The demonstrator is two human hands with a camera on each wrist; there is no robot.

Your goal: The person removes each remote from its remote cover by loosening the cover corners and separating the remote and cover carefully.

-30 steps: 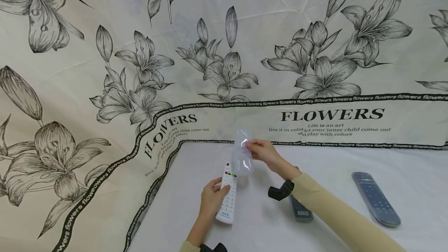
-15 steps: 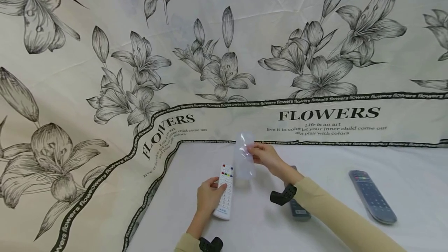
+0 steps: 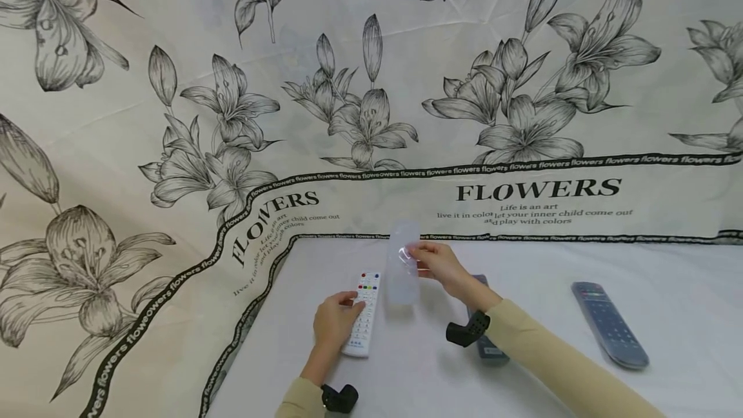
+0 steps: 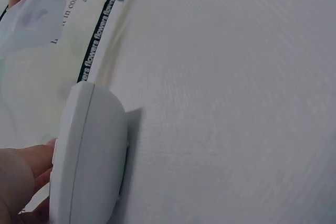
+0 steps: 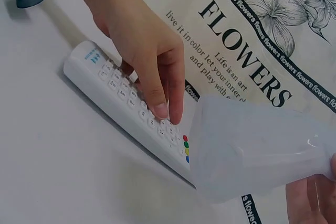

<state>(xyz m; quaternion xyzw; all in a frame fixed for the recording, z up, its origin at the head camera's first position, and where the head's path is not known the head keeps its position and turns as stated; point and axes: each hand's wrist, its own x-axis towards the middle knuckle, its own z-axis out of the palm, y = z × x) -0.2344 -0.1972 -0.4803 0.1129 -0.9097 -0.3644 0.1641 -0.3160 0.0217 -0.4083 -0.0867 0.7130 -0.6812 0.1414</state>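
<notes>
In the head view my left hand (image 3: 333, 322) grips a white remote control (image 3: 367, 315) with coloured buttons at its top end, the thumb over the keys. My right hand (image 3: 441, 269) pinches the side of a limp, translucent plastic remote cover (image 3: 402, 286). A small gap parts the cover from the remote in the head view. Seen from the right wrist, the cover's wide end (image 5: 215, 156) overlaps the view of the remote's button end. The left wrist view shows the remote's smooth white side (image 4: 97, 150) close above the white cloth.
A dark grey remote (image 3: 490, 344) lies partly under my right forearm. Farther right rests a blue-grey remote (image 3: 609, 324). White cloth (image 3: 545, 379) covers the table, and a flower-printed curtain (image 3: 371, 199) hangs behind it.
The gap between white remote and cover has widened; the cover overlapped the remote's top edge before. The view has shifted slightly, and the cover's shape has changed a little in my right hand.
</notes>
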